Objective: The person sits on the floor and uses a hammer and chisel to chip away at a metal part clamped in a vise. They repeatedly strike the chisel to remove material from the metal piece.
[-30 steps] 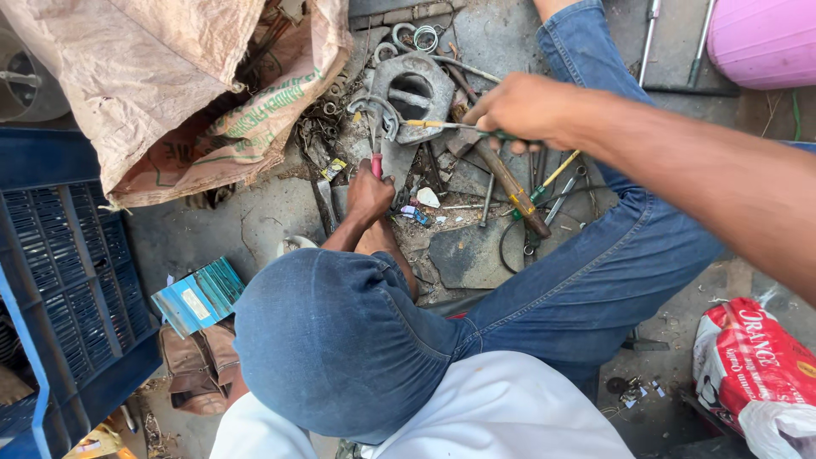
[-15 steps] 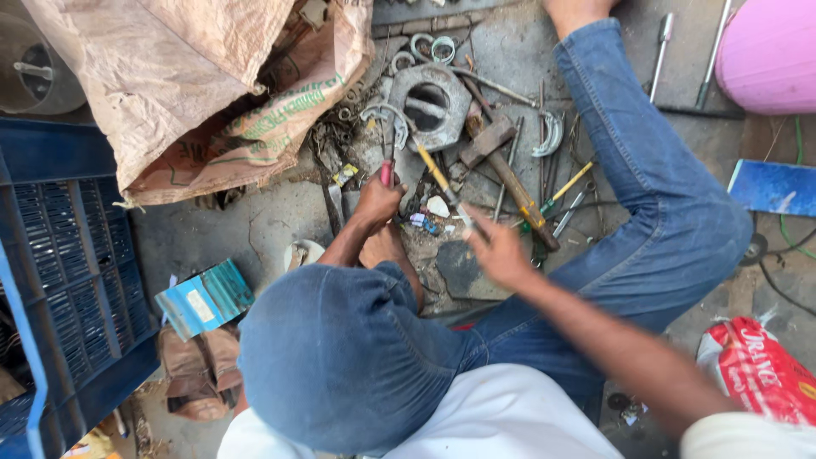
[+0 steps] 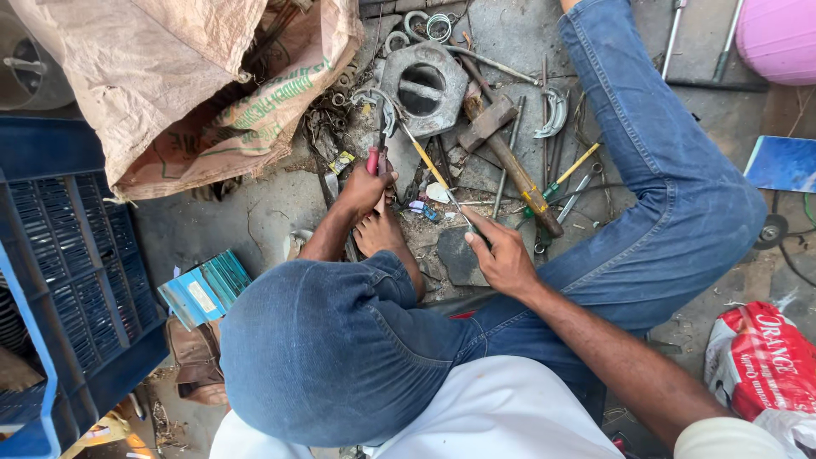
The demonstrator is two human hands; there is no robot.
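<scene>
Now | left hand point(image 3: 364, 189) fingers grip red-handled pliers point(image 3: 375, 159) pointing away | right hand point(image 3: 501, 255) pinches screwdriver point(image 3: 433, 170) diagonally.

Two hands, left point(image 3: 364, 189) and right point(image 3: 501, 255), one hammer point(image 3: 510, 157), one square metal housing point(image 3: 422, 87), one blue crate point(image 3: 59, 255), one burlap sack point(image 3: 170, 76), one pink tub point(image 3: 778, 38), one curved clamp point(image 3: 557, 110).

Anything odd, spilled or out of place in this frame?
Nothing is spilled, but tools lie loose on the cracked ground: a hammer, a yellow-handled screwdriver and wrenches crisscross beside a grey metal housing. The bare foot sits among them. The left hand grips red-handled pliers; the right hand holds a thin tool.
</scene>
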